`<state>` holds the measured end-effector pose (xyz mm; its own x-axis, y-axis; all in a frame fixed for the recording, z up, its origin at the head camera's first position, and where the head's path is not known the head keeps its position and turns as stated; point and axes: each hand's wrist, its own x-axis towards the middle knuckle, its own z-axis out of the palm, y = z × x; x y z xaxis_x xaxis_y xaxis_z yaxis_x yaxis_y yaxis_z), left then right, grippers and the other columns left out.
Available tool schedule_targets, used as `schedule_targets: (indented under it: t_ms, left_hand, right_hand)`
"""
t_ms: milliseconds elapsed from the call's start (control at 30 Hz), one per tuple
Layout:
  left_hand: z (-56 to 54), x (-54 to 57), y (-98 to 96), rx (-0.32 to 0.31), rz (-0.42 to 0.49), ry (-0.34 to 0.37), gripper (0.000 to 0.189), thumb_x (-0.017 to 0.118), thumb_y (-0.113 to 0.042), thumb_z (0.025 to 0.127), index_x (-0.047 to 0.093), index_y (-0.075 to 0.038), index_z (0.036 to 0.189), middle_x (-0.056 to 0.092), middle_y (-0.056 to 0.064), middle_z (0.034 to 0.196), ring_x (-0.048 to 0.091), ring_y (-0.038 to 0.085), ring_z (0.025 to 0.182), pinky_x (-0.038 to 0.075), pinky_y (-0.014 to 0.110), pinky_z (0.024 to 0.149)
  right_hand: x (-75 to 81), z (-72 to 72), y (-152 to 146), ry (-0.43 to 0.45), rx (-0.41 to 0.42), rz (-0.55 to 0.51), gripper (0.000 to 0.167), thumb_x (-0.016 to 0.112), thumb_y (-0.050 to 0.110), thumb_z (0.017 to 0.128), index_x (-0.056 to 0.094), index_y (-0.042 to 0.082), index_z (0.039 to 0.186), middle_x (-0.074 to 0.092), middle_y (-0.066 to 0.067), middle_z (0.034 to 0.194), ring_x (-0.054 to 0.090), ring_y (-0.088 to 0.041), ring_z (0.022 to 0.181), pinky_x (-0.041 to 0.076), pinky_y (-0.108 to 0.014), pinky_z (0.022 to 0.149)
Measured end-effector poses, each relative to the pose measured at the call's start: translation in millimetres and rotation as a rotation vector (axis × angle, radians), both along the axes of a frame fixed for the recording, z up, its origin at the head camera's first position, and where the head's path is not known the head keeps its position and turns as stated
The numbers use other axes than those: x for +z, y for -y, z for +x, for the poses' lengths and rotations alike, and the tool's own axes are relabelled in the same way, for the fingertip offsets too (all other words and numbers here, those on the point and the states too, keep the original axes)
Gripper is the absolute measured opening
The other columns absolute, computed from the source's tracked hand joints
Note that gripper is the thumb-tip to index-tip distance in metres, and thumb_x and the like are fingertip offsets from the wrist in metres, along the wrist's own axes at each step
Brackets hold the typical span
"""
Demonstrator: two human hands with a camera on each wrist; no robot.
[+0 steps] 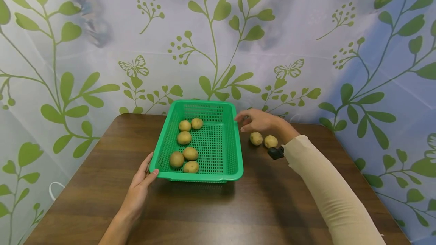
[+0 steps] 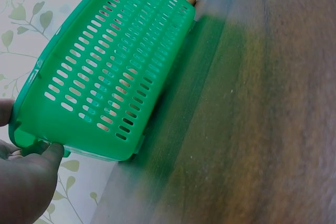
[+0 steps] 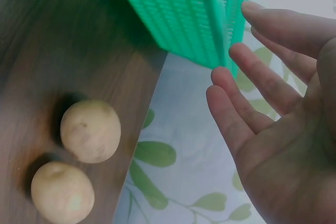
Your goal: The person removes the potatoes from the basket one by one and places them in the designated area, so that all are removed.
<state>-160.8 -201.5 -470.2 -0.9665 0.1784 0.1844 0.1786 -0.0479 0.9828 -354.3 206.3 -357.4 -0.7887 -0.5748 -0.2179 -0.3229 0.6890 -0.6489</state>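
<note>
A green plastic basket (image 1: 214,150) with slotted walls is on the brown wooden table, several potatoes (image 1: 184,138) lying in its left half. My left hand (image 1: 141,180) grips the basket's near left corner, thumb on top of the rim; the left wrist view shows its fingers (image 2: 50,156) curled under that rim. Beside the far right rim is my right hand (image 1: 257,121), its fingers loosely spread and holding nothing. In the right wrist view its fingertips point toward the basket wall (image 3: 210,19). Below that hand, two potatoes (image 3: 90,131) sit on the table, outside the basket.
The wooden table (image 1: 211,214) stretches out around the basket. Its far edge meets a pale curtain (image 1: 299,18) printed with green leaves and butterflies. A white loop (image 1: 54,190) hangs past the table's left edge.
</note>
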Motion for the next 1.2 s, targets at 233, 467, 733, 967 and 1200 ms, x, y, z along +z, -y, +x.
schedule_targets:
  t_ms: [233,467,733,967,1200]
  left_hand:
    - [-0.2,-0.1,0.7,0.0,0.001,-0.004,0.064,0.041,-0.018,0.114,0.006,-0.001,0.165,0.013,0.021,0.168,0.015,0.037,0.152,0.031,0.011,0.106]
    - [0.0,-0.1,0.1,-0.002,-0.001,0.0,0.063,0.04,-0.017,0.114,0.007,-0.001,0.165,0.013,0.021,0.168,0.014,0.038,0.152,0.031,0.011,0.106]
    - [-0.7,-1.2,-1.5,-0.001,0.001,0.014,0.064,0.041,-0.018,0.114,0.006,0.0,0.165,0.013,0.021,0.168,0.014,0.037,0.152,0.031,0.011,0.105]
    - [0.0,-1.5,0.5,0.002,0.011,-0.006,0.063,0.041,-0.016,0.114,0.008,0.0,0.165,0.014,0.022,0.167,0.015,0.037,0.151,0.033,0.012,0.106]
    - [-0.4,-1.0,0.9,-0.003,0.013,-0.013,0.063,0.041,-0.017,0.114,0.008,-0.001,0.165,0.012,0.021,0.168,0.015,0.035,0.151,0.032,0.012,0.106]
  right_hand:
    - [7.0,1.5,15.6,-0.025,0.086,0.001,0.049,0.067,0.011,0.102,0.053,0.005,0.148,0.051,-0.015,0.151,0.05,-0.04,0.134,0.046,-0.052,0.105]
    - [9.9,1.0,31.2,-0.048,0.161,0.041,0.047,0.067,0.012,0.102,0.054,0.007,0.147,0.05,-0.015,0.151,0.051,-0.037,0.134,0.048,-0.047,0.104]
    - [13.3,-0.4,47.6,-0.058,0.219,0.075,0.049,0.07,0.016,0.1,0.055,0.01,0.147,0.052,-0.01,0.149,0.053,-0.034,0.132,0.048,-0.045,0.103]
    - [12.1,-2.3,71.1,-0.048,0.271,0.084,0.049,0.071,0.014,0.1,0.055,0.01,0.147,0.052,-0.009,0.148,0.054,-0.029,0.13,0.048,-0.036,0.102]
    - [9.2,-0.5,98.1,-0.048,0.306,0.102,0.049,0.072,0.014,0.1,0.056,0.009,0.146,0.054,-0.008,0.147,0.056,-0.026,0.128,0.048,-0.033,0.101]
